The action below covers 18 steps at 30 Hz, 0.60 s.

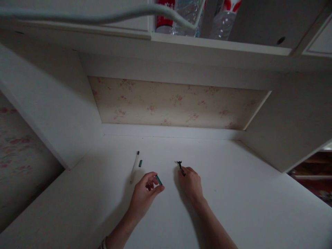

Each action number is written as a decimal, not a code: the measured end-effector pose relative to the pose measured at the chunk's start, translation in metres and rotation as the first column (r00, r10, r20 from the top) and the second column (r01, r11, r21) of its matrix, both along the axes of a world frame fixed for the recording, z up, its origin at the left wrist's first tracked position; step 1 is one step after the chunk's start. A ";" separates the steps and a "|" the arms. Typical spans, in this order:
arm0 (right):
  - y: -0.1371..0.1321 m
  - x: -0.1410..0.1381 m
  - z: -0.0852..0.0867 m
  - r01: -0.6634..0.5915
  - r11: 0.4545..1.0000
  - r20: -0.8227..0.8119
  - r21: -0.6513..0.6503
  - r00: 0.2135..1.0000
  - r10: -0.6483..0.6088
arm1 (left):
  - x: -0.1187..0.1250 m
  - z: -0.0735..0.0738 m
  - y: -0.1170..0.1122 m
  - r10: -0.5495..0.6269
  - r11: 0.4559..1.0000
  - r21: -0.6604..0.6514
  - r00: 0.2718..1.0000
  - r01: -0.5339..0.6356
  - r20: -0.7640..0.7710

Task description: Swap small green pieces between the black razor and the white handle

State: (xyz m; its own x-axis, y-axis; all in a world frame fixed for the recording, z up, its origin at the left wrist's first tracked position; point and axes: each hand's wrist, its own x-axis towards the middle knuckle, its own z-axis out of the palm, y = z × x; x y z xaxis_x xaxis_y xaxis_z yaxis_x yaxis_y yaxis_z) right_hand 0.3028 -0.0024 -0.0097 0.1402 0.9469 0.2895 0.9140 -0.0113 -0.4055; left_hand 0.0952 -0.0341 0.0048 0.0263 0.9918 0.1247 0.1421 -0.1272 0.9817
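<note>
Between the thumb and index finger of my left hand (145, 192) is a small dark piece with a green strip, which looks like a razor cartridge (159, 180). It is held by its ends, just above the tabletop. My right hand (191, 184) is closed round a slim black razor handle (181, 166), whose forked tip points away from me. The two hands are apart. Beyond my left hand lies a second green-and-dark piece (140, 163) of similar shape. Beside it is a thin white stick with a black end (134, 167), perhaps a toothbrush.
The white desktop (220, 214) runs back to a low ledge (176, 132) and flowered wallpaper (160, 103). Side panels (52, 97) stand left and right. Overhead, a shelf holds plastic bottles (224, 24), and a pale cable (103, 15) crosses in front.
</note>
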 end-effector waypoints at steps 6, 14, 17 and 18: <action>0.002 0.005 -0.002 0.035 0.999 0.009 0.000 0.999 -0.035 | 0.000 0.003 -0.002 -0.003 1.000 -0.004 1.000 0.003 0.002; 0.002 0.003 -0.003 0.040 0.999 0.001 0.005 0.999 -0.040 | 0.000 -0.001 0.000 -0.016 1.000 0.005 1.000 0.016 -0.016; 0.001 0.003 -0.002 0.039 0.999 -0.003 0.006 0.999 -0.039 | 0.000 0.000 -0.002 -0.010 1.000 0.013 1.000 0.010 -0.008; 0.001 0.003 -0.001 0.036 0.999 -0.005 0.007 0.999 -0.036 | 0.000 0.001 -0.002 -0.008 1.000 0.015 1.000 0.008 -0.003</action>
State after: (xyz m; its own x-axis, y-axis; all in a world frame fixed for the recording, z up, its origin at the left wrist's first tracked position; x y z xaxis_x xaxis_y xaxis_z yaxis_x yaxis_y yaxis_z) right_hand 0.3058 -0.0017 -0.0106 0.1759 0.9390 0.2954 0.9111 -0.0417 -0.4100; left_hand 0.0955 -0.0364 0.0060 0.0349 0.9896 0.1393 0.1435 -0.1429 0.9793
